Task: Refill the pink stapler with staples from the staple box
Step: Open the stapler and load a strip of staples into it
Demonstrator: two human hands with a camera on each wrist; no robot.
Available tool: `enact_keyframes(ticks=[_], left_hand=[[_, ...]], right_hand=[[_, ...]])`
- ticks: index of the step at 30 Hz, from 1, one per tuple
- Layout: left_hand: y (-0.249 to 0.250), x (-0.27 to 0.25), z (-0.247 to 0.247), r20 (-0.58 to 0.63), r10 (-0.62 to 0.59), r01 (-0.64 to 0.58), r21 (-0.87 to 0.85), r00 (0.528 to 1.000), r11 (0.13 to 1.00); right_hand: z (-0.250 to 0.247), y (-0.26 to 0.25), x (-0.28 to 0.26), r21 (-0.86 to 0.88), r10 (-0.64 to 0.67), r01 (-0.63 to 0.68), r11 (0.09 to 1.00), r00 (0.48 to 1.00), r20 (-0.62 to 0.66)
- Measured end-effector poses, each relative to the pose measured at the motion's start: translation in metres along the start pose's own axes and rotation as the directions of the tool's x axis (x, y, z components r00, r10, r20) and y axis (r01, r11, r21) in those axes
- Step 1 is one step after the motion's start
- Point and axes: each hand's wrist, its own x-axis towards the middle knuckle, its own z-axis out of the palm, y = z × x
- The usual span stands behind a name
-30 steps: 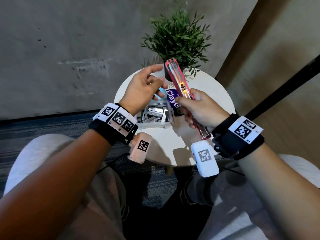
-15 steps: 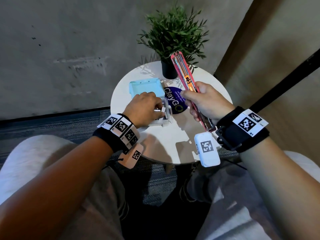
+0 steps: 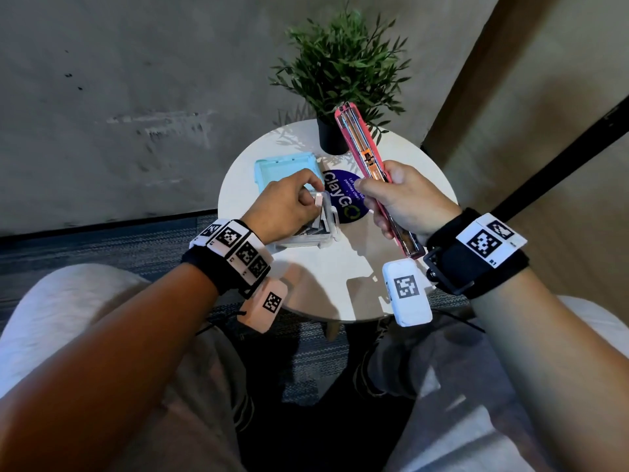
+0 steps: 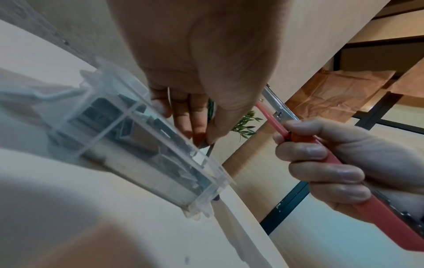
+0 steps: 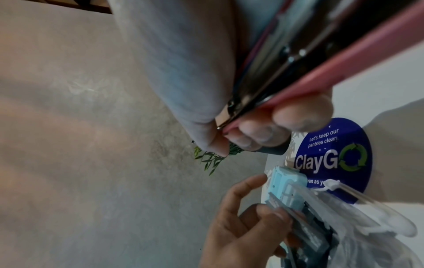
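Note:
The pink stapler (image 3: 358, 141) is opened flat and points up and away; my right hand (image 3: 377, 202) grips it around the middle, above the table's right side. Its metal staple channel faces me. The clear staple box (image 3: 325, 229) stands open on the round white table (image 3: 340, 287), with loose staple strips inside. My left hand (image 3: 315, 199) reaches into the box. In the left wrist view its thumb and fingers (image 4: 199, 127) pinch a staple strip (image 4: 210, 147) at the box's (image 4: 137, 137) rim. The right wrist view shows the same strip (image 5: 296, 217) under the left thumb.
The box's light blue lid (image 3: 284, 168) lies on the table behind my left hand. A potted plant (image 3: 332, 137) stands at the table's far edge, just behind the stapler tip. A blue round sticker (image 3: 349, 202) lies between the hands. My knees flank the table.
My left hand has come down from above the box, left the blue lid on the table behind it, and gone into the box, where it pinches a strip. The right hand keeps the stapler raised.

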Motion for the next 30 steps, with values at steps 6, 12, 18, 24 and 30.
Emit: enact_keyframes(ticks=[6, 12, 18, 24, 30], left_hand=[[0.002, -0.002, -0.006, 0.013, -0.049, 0.051, -0.142, 0.999, 0.989], [0.002, -0.002, -0.012, 0.013, -0.08, 0.08, -0.309, 0.997, 0.948], [0.0, 0.0, -0.021, -0.016, -0.041, 0.039, -0.09, 0.999, 0.995], [-0.008, 0.003, -0.028, -0.07, -0.065, 0.073, 0.128, 0.995, 0.989], [-0.004, 0.007, -0.05, -0.218, -0.021, -0.045, -0.296, 0.976, 0.954]], right_hand=[[0.001, 0.001, 0.001, -0.009, 0.0, 0.0, 1.0, 1.0, 0.003], [0.001, 0.003, 0.001, -0.02, 0.006, -0.006, 1.0, 1.0, 0.017], [0.005, 0.007, 0.002, -0.026, 0.015, -0.014, 1.0, 0.999, 0.034], [0.007, 0.01, 0.003, -0.068, 0.011, -0.008, 0.998, 0.999, 0.048], [0.009, 0.011, 0.003, -0.107, -0.003, 0.012, 0.994, 0.996, 0.084]])
